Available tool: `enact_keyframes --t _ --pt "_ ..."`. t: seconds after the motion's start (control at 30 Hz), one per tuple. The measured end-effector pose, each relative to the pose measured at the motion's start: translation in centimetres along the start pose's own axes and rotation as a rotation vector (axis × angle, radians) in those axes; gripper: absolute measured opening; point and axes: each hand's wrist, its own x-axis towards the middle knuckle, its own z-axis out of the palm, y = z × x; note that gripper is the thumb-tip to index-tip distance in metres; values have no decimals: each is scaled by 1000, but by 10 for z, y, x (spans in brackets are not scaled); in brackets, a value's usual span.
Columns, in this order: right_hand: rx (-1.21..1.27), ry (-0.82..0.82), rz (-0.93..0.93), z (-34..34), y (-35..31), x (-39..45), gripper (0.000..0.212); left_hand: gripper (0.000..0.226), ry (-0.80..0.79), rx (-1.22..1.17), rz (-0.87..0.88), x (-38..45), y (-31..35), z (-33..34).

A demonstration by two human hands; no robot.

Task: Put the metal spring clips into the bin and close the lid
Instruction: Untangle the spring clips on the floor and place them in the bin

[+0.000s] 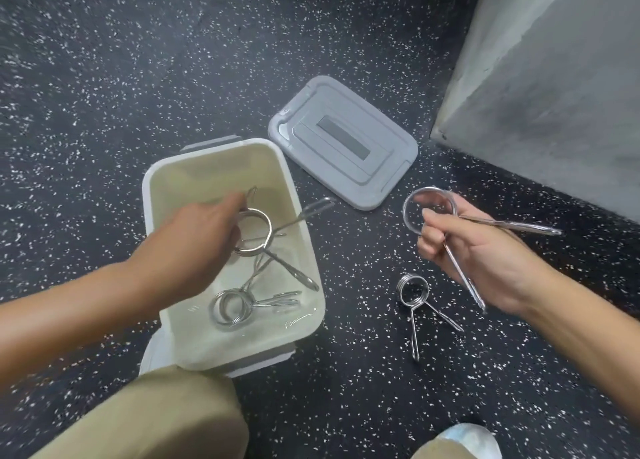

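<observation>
words: none can be read | numbers: none | brands or signs: none | gray lid (343, 142): a small raised mark near one corner, too tiny and blurry to read | white bin (157, 181): plain, no label showing

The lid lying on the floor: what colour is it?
Light grey, with a darker grey strip along its middle; the lid shows clearly in the head view.

Bright even light, glare on the metal, motion blur, wide-angle bending at edges
</observation>
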Motion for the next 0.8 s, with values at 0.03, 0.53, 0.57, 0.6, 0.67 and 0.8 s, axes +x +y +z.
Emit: enact_keyframes --t 0.03,0.53,0.57,0.6,0.67,0.8 --pt "-18 -13 22 1 3 0 23 12 5 38 -36 0 -7 -1" --pt "-132 -79 246 29 26 2 35 21 -245 450 -301 38 -24 11" --pt "-139 -79 247 31 26 2 36 22 -270 467 -275 45 -23 13" --pt "-154 -89 248 32 26 3 36 23 -299 475 -253 52 -25 17" --pt "-216 -130 263 37 25 3 36 25 -365 464 -242 60 -31 26" --pt "-312 -157 287 42 26 3 38 31 -442 365 -303 65 -45 43"
